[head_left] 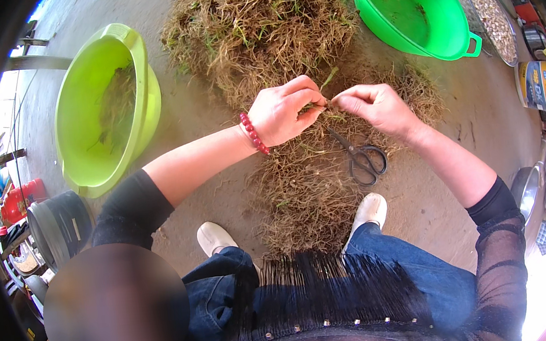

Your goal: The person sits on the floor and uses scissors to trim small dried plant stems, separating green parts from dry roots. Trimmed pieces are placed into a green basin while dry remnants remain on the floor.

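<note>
My left hand, with a red bead bracelet at the wrist, has its fingers closed on a small rooted plant with a green leaf. My right hand pinches at the roots of that plant, its thumb and forefinger close to the left fingertips. Just below both hands, black-handled scissors lie on loose dry roots. A large heap of uprooted plants with brown roots and some green blades is beyond the hands. More roots are strewn on the floor between my feet.
A yellow-green basin holding some plants stands at left. At upper right are a green basin with bits of debris and a round tray of pale pieces. A dark bucket is at lower left; a white tub is at right.
</note>
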Motion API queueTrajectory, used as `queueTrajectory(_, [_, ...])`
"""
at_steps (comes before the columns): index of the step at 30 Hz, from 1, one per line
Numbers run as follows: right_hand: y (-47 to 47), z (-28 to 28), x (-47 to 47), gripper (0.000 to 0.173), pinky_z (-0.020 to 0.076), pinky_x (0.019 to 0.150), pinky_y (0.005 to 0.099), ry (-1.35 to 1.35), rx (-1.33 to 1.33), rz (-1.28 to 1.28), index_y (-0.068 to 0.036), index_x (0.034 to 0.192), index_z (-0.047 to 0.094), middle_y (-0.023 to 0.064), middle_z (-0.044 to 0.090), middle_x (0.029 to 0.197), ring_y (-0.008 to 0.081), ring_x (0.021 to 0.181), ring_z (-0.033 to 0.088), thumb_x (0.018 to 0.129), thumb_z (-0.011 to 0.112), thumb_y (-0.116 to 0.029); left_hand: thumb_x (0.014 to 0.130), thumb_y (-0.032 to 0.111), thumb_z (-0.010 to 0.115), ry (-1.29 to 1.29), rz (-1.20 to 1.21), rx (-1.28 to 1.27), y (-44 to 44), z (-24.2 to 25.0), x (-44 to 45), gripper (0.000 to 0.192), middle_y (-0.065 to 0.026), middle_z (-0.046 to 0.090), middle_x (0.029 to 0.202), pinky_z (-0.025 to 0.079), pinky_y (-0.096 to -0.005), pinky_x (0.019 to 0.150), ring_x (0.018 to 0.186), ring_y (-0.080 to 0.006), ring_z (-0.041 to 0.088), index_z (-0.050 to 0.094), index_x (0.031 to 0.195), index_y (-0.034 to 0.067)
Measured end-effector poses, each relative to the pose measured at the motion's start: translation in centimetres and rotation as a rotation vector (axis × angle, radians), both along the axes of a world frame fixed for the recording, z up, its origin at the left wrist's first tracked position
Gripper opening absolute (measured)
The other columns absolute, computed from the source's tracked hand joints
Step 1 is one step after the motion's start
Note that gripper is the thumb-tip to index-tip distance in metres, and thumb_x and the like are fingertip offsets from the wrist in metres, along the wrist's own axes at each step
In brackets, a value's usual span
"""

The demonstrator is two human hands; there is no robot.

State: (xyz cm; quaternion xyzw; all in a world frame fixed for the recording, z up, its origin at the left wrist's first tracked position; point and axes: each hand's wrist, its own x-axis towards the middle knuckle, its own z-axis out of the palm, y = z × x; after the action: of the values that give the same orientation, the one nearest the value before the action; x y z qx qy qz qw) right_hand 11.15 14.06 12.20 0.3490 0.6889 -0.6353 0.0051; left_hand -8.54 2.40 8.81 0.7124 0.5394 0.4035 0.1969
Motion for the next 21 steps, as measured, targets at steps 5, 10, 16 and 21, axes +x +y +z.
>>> queueTrajectory(5, [-0.8,0.4,-0.4,0.027,0.0476,0.075,0.0235,-0.008,-0.151,-0.025,0.0,0.103,0.066,0.0021,0.066,0.089,0.0067,0.079,0.057,0.088,0.067,-0.024,0.079,0.014,0.067,0.088,-0.057,0.111,0.5,0.5,-0.1,0.01,-0.0024,0.06,0.09,0.053,-0.0321,0.06,0.071,-0.022,0.064,0.064,0.086,0.008])
queueTrajectory(10, [-1.5,0.7,-0.8,0.02,0.0471,0.071,0.0222,0.072,-0.299,-0.224,-0.002,0.099,0.064,0.001,0.064,0.086,0.0069,0.075,0.057,0.088,0.067,-0.019,0.078,0.011,0.068,0.003,0.003,0.079,0.9,0.9,0.0,0.01,-0.004,0.06,0.089,0.053,-0.0331,0.06,0.071,-0.0239,0.064,0.065,0.086,0.007])
queueTrajectory(16, [-3.1,0.7,-2.0,0.014,0.0453,0.071,0.0212,0.263,-0.378,-0.506,-0.005,0.099,0.062,-0.0007,0.061,0.086,0.0063,0.077,0.055,0.089,0.065,-0.015,0.078,0.002,0.068,-0.21,0.145,0.013,1.6,1.4,0.7,0.008,-0.0001,0.058,0.081,0.037,-0.0201,0.049,0.054,-0.0046,0.045,0.064,0.086,0.002])
queueTrajectory(21, [-2.4,0.7,-2.4,0.02,0.0478,0.071,0.0218,0.289,-0.236,-0.534,-0.001,0.102,0.062,0.0015,0.063,0.088,0.0073,0.077,0.057,0.09,0.065,-0.017,0.083,0.01,0.069,-0.634,0.273,-0.409,2.8,1.2,0.9,0.011,0.0045,0.06,0.077,0.036,-0.0161,0.051,0.058,0.0003,0.044,0.066,0.088,0.0])
